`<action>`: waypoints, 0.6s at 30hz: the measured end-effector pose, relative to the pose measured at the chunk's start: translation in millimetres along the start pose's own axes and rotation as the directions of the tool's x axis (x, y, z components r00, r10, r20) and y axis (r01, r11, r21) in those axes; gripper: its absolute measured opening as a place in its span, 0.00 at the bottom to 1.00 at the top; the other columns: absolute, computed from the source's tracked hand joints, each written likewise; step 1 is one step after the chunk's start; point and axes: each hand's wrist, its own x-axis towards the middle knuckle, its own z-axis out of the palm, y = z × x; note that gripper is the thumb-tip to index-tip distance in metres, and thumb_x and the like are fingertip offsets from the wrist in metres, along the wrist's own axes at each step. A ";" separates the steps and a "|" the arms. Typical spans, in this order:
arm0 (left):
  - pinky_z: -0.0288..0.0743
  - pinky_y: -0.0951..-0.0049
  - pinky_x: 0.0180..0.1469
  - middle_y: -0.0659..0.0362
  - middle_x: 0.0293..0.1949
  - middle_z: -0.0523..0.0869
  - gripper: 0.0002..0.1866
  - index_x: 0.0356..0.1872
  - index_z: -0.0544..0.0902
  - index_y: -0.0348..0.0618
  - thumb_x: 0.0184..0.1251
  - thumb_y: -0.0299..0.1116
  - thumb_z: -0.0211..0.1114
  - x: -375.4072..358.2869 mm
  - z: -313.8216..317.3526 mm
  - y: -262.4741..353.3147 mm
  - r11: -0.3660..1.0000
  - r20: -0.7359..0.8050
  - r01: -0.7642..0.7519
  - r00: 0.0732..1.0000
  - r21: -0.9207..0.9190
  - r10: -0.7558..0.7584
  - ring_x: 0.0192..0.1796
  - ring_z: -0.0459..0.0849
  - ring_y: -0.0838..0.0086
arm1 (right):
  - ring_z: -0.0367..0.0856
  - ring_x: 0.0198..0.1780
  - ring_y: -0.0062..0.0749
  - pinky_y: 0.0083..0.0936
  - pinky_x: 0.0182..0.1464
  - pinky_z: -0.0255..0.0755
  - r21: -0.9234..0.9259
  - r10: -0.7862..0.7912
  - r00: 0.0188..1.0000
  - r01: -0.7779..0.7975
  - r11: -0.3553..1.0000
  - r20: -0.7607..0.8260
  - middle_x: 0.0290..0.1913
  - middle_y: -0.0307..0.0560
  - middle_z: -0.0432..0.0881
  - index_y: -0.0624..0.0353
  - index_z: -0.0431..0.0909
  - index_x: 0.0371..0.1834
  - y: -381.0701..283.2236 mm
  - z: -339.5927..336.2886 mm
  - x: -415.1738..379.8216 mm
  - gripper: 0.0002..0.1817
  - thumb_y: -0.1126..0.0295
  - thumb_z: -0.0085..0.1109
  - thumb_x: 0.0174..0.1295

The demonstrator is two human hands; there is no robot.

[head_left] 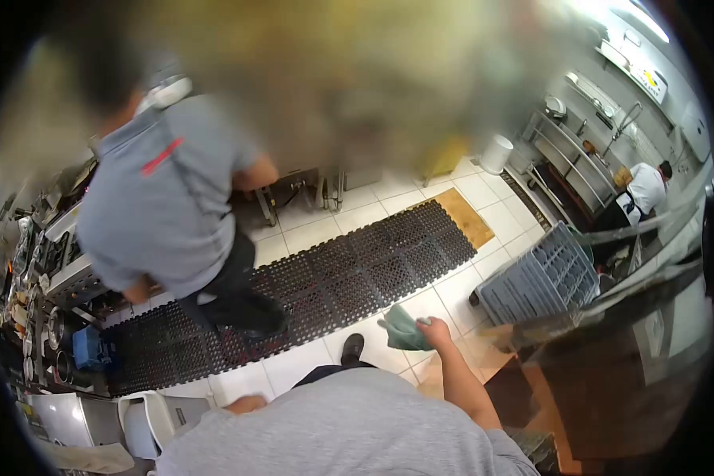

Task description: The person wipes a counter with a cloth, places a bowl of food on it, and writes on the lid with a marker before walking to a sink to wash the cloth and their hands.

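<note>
My right hand (435,332) is closed around a green cloth (407,329), which hangs out to the left of my fingers over the white floor tiles. Low at my left side, beside my grey shirt, my left hand (247,404) shows only in part. It is blurred, and its fingers cannot be made out. A white plastic bin (147,420) stands close to that hand.
A person in a grey shirt (166,190) stands at the left by the cooking line. A black perforated mat (349,274) covers the aisle floor. Grey dish racks (535,278) are stacked at the right. Another person (646,190) works near the sink.
</note>
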 end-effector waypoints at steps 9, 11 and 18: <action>0.75 0.60 0.51 0.46 0.46 0.83 0.16 0.46 0.82 0.40 0.59 0.36 0.59 124.5 -462.9 332.3 0.873 -0.727 -0.481 0.569 0.084 0.384 0.49 0.81 0.53 | 0.82 0.41 0.45 0.39 0.39 0.75 0.295 -0.004 0.796 -0.220 0.930 0.606 0.41 0.54 0.83 0.60 0.80 0.42 204.3 -4.9 129.9 0.19 0.54 0.52 0.62; 0.73 0.66 0.54 0.49 0.49 0.83 0.19 0.53 0.79 0.41 0.61 0.36 0.62 121.9 -551.8 392.3 0.812 -0.678 -0.564 0.656 -0.150 0.330 0.52 0.81 0.61 | 0.81 0.42 0.46 0.40 0.41 0.74 -0.046 0.323 0.843 -0.336 0.941 0.430 0.42 0.54 0.82 0.59 0.80 0.43 185.1 -5.3 153.0 0.20 0.54 0.52 0.62; 0.75 0.72 0.48 0.57 0.48 0.83 0.15 0.53 0.77 0.39 0.65 0.26 0.58 162.4 -774.0 522.6 0.535 -0.873 -0.795 0.446 -0.286 0.196 0.47 0.80 0.73 | 0.80 0.47 0.50 0.42 0.48 0.72 -0.076 0.232 0.877 -0.220 0.972 0.420 0.47 0.56 0.81 0.57 0.79 0.48 204.2 -20.6 348.9 0.21 0.53 0.51 0.62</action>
